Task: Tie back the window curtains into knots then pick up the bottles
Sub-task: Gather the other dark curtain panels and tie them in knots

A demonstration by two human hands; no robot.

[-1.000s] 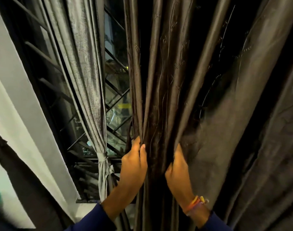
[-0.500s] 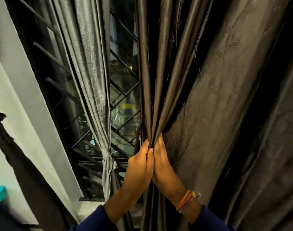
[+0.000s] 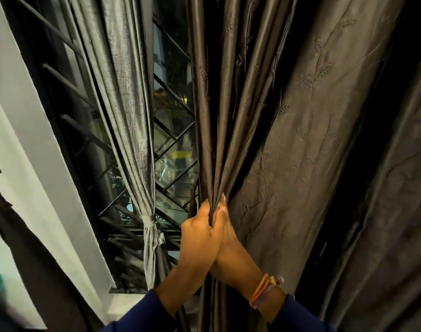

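Head view, looking at a window with two curtains. Dark brown curtain, embroidered with a leaf pattern, fills the centre and right of the frame; its left edge is gathered into tight vertical folds that converge at the hands. Left hand grips the gathered folds from the left side, fingers curled round the fabric. Right hand presses against the same bundle from the right, touching the left hand; its fingers lie along the cloth with fingertips pointing up, and whether the thumb wraps the bundle is hidden, so its grip is probably a clasp but not certain. Right wrist carries orange and purple thread bracelets; both forearms end in dark blue sleeves. Left of the hands, grey curtain hangs already knotted, the knot low, near the sill. Between the two curtains, black window grille with diagonal bars shows against dark glass. White wall at far left. No bottles in view.
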